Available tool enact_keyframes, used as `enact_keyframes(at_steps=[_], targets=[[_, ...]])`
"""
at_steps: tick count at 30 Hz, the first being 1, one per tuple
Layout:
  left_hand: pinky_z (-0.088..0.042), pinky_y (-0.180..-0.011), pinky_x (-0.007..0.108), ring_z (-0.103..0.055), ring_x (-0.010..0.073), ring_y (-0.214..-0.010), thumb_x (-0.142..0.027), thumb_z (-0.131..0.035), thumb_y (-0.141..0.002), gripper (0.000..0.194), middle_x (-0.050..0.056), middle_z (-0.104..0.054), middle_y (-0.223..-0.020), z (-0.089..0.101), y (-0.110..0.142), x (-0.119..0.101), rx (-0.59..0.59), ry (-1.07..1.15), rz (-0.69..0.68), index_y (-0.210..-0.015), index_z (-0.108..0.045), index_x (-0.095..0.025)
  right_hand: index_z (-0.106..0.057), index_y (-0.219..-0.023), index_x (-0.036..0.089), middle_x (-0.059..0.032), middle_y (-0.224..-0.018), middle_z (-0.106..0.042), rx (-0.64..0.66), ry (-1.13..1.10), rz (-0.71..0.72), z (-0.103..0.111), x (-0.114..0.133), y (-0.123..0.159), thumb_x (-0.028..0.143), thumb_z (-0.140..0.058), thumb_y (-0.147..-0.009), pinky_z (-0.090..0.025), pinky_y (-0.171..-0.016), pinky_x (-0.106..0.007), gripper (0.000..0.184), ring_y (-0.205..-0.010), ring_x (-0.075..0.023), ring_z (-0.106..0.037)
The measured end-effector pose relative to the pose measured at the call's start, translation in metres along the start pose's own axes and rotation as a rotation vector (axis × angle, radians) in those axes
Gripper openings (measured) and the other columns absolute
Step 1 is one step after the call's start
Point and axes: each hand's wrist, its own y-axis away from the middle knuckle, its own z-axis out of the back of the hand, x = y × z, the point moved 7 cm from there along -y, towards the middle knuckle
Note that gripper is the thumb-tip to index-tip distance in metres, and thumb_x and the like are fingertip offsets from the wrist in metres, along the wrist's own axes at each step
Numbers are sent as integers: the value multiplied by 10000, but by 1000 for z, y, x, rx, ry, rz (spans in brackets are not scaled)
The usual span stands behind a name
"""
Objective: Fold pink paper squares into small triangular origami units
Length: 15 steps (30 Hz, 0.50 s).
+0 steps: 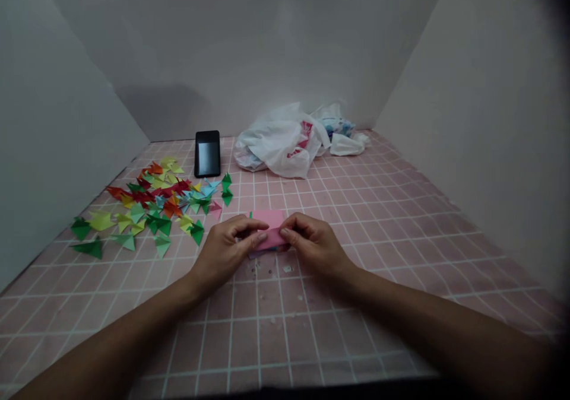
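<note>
Basically, pink paper [269, 216] mid worktop [378, 210], left hand [221, 247] and right hand [321, 247] pinching opposite ends, grip nearly closed, probably steadying it. Folded papers [171, 208] toward left edge, black device [208, 154] near far edge, likely leaving elbow room.

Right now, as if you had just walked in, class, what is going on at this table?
A person's left hand and right hand hold a small piece of pink paper between them by its sides. To the left lie many folded paper shapes in several colours. Behind them a black device stands upright, with white plastic bags to its right.
</note>
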Motion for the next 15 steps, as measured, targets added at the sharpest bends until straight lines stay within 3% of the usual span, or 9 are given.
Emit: enact_keyframes(at_steps=[6, 15], targets=[[-395, -609, 240, -515, 113, -624, -260, -564, -861, 241, -6, -594, -655, -9, 1, -11, 123, -52, -51, -647, -623, -166, -549, -716, 194, 11, -618, -599, 79, -31, -79, -7, -2, 3, 298, -566, -882, -431, -584, -272, 196, -572, -124, -579], [-340, -565, 231, -454, 116, -605, -353, -500, -900, 291, -26, -505, -631, -19, 3, -2, 225, -36, 27, -676, -554, -176, -505, -709, 215, 49, -507, -551, 86, -161, -224, -12, -10, 7, 349, -530, -925, -349, -369, -213, 256, -364, -86, -475]])
